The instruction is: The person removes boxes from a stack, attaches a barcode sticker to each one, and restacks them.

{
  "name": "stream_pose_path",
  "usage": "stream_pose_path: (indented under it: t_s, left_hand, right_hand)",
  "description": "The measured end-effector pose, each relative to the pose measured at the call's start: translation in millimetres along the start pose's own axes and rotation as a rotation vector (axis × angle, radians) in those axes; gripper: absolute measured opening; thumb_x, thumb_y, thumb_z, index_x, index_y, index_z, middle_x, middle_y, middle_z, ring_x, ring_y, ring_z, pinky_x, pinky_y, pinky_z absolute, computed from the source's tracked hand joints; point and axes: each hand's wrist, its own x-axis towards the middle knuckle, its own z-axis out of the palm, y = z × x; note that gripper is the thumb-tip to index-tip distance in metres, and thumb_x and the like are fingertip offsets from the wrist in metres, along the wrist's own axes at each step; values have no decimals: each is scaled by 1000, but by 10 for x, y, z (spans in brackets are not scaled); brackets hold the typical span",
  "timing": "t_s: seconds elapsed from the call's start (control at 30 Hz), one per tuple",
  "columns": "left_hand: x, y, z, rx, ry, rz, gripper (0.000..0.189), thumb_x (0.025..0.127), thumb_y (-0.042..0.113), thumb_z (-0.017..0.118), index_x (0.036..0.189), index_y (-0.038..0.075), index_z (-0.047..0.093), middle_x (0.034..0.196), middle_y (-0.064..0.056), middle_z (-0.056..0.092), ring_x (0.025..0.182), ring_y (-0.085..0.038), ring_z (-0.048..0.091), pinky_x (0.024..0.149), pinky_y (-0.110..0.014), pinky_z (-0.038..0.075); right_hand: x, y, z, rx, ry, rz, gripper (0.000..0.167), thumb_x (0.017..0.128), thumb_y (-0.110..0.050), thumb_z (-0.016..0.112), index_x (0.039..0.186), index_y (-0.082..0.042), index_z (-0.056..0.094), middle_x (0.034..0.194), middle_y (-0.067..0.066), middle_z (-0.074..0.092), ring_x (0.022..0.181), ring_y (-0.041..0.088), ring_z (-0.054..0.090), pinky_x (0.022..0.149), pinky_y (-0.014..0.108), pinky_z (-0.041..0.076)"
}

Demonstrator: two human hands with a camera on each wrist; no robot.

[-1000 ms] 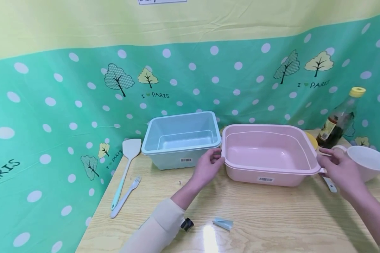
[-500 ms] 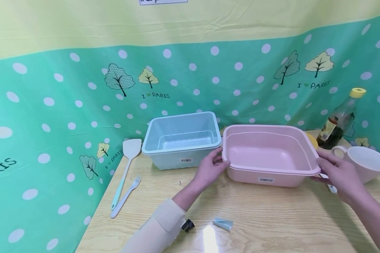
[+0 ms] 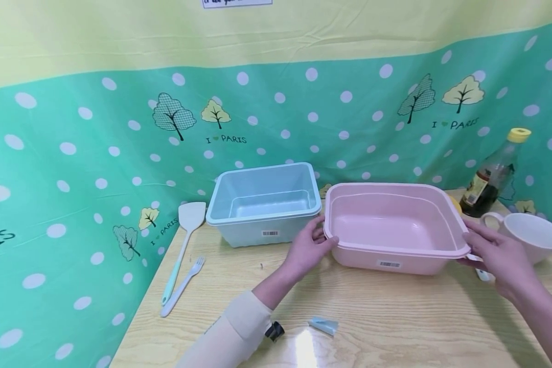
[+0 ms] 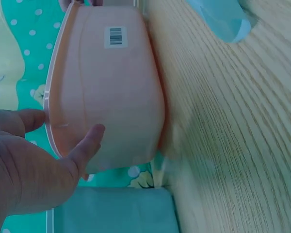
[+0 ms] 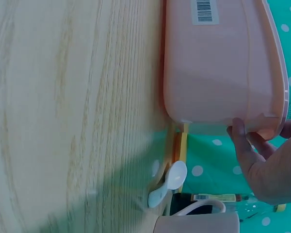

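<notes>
A pink plastic basin (image 3: 423,264) with a barcode label stands on the wooden table, its inside bare. At its left end my left hand (image 3: 305,250) holds the rim; in the left wrist view, one fingertip lies at the rim and another digit presses the outer wall. On the opposite end, my right hand (image 3: 501,258) grips the right rim, fingers curling under and around it. Close to my left hand sits a light blue basin (image 3: 253,232), also with a barcode. A white spoon (image 5: 174,177) lies beneath the right hand's side.
A spatula (image 3: 190,217) and a fork (image 3: 184,286) lie at the left. To the right are a pale mug (image 3: 533,240) and a yellow-capped bottle (image 3: 480,186). A blue scrap (image 3: 324,325) lies near the front, and a polka-dotted cloth (image 3: 276,117) hangs behind.
The pink basin has shifted slightly right and toward me, both hands following. My right hand has lowered from the mug's side and closed on the basin's right rim.
</notes>
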Motion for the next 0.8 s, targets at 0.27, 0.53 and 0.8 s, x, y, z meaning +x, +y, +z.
stream_pose_path:
  t_s: [0.27, 0.53, 0.8]
  left_hand:
    - [-28, 51, 43, -16, -6, 20, 69, 94, 21, 73, 153, 6, 40, 141, -22, 56, 122, -28, 62, 89, -30, 56]
    - [-67, 273, 27, -33, -14, 90, 67, 95, 20, 72, 153, 9, 42, 142, -20, 56, 121, -26, 62, 90, -29, 55]
    - [-84, 481, -56, -21, 12, 128, 65, 93, 22, 74, 151, 11, 46, 140, -17, 59, 119, -22, 64, 92, -31, 54]
  right_hand:
    - [-75, -66, -6, -75, 119, -19, 58, 103, -24, 60, 155, -10, 38, 94, -29, 64, 76, 0, 69, 59, 27, 59]
    - [-140, -173, -7, 82, 172, -139, 51, 101, -14, 61, 150, -10, 47, 97, -24, 67, 75, 0, 70, 58, 21, 57]
    - [-175, -338, 39, 114, 192, -150, 63, 103, -21, 61, 155, 0, 33, 120, -15, 61, 82, -3, 69, 60, 22, 58]
